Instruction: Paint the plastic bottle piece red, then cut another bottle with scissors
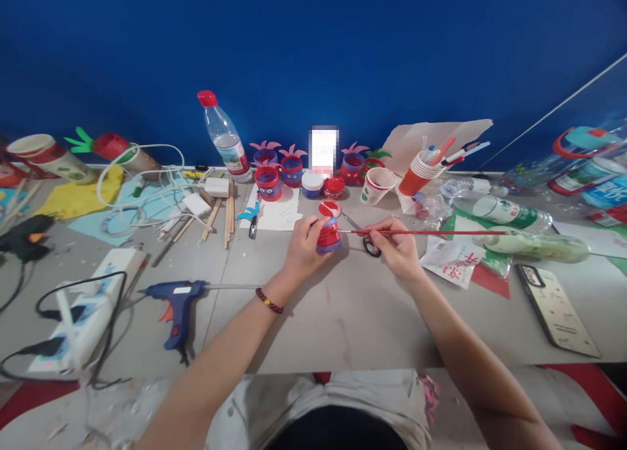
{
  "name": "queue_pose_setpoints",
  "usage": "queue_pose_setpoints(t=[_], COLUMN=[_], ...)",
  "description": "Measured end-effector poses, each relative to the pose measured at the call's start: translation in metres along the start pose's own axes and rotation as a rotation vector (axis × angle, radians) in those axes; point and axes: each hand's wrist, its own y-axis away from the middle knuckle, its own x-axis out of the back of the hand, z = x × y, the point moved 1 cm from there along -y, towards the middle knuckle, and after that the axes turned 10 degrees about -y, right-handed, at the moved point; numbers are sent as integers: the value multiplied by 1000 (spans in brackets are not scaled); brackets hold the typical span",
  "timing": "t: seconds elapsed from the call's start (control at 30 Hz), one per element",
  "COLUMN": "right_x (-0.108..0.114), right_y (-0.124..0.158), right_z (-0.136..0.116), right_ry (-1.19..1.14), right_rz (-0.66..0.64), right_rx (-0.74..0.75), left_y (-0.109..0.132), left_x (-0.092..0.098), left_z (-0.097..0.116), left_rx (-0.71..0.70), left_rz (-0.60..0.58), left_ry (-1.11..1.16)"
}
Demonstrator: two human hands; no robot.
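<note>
My left hand (304,242) grips a small cup-like piece (329,236) painted red with purple bands at its ends. In my right hand (396,246) is a long red-handled paintbrush (441,232), held level; its tip points left and meets or nearly meets the red side of the piece. Just behind the piece lies a round lid (330,208) smeared with red paint. A pair of scissors (371,246) lies beside my right fingers, partly hidden by them. Two paint jars, one blue (312,185) and one red (334,187), stand farther back.
Several painted cups, such as one with eyes (268,183), line the blue wall. A plastic bottle (228,143), a paper cup (378,186) and a cup of pens (416,176) stand nearby. Left are a blue glue gun (179,309) and power strip (105,293); right, a phone (558,313) and bottles.
</note>
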Motion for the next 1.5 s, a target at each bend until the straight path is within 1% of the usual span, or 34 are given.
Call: queue_pose_setpoints(t=[0.2, 0.37, 0.53, 0.6, 0.7, 0.83, 1.03, 1.3, 1.5], right_x=[13, 13, 11, 10, 9, 8, 5, -1, -8], right_y=[-8, -10, -11, -11, -11, -10, -9, -3, -2], right_z=[3, 0, 0, 2, 5, 7, 8, 6, 2], right_ry=[8, -66, -176, -202, -199, -179, -178, -162, -106], right_rz=[112, 165, 167, 172, 173, 164, 173, 146, 135], right_rx=[14, 19, -13, -43, -78, -69, -58, -73, -39], left_y=[-1, -3, -2, -2, -3, -5, -2, -5, -5], left_x=[6, 9, 8, 7, 7, 8, 8, 8, 5], left_z=[-3, -2, -4, -5, -5, -4, -2, -3, -1], left_rx=[68, 107, 78, 93, 122, 140, 126, 53, 26], left_rz=[-23, -36, -65, -83, -100, -106, -143, -136, -90], left_ry=[113, 159, 102, 107, 151, 205, 161, 158, 147])
